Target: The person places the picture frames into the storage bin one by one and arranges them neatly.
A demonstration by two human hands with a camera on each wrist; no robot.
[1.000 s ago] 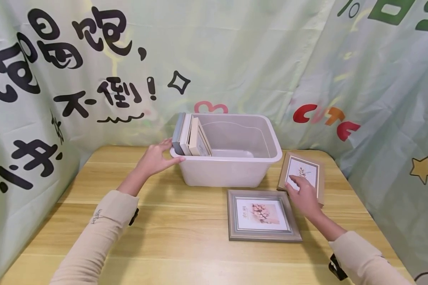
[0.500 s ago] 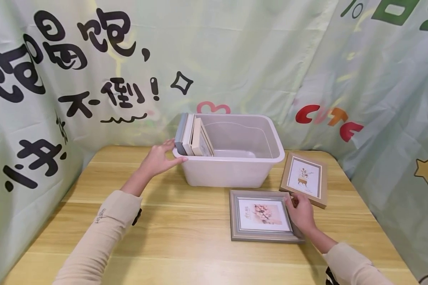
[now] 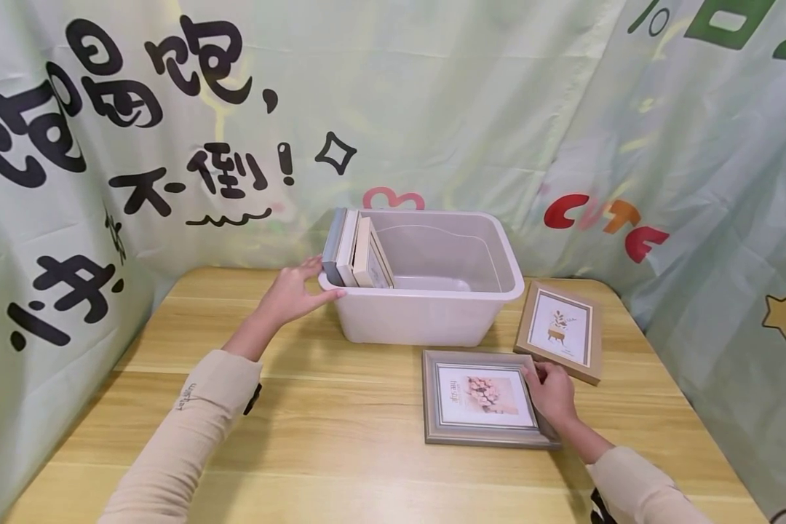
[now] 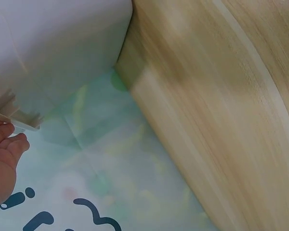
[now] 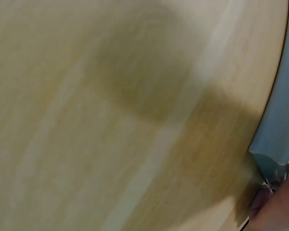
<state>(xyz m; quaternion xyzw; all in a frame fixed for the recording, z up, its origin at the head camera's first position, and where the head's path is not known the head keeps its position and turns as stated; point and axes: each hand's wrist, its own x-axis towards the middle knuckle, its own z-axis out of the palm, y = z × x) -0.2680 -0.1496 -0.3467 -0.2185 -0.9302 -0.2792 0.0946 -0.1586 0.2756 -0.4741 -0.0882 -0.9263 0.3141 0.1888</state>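
A light grey plastic bin (image 3: 426,316) stands at the back of the table, and my left hand (image 3: 290,293) grips its left front corner, thumb along the front rim. In the left wrist view the fingers (image 4: 12,144) curl at the rim. Several picture frames (image 3: 356,255) lean upright against the bin's left end. Before the bin lies a grey-brown picture frame (image 3: 435,429) with a pink flower print, face up. My right hand (image 3: 553,393) pinches its right edge, thumb on top. The right wrist view shows one corner of this frame (image 5: 274,139).
A light brown picture frame (image 3: 579,367) with a plant print lies face up at the right, just beyond my right hand. The wooden table (image 3: 340,466) meets a printed cloth backdrop (image 3: 432,94) behind the bin and at both sides.
My right hand has come down from over the light brown picture frame to the grey-brown one and taken hold of its right edge. My left hand stays on the bin's rim.
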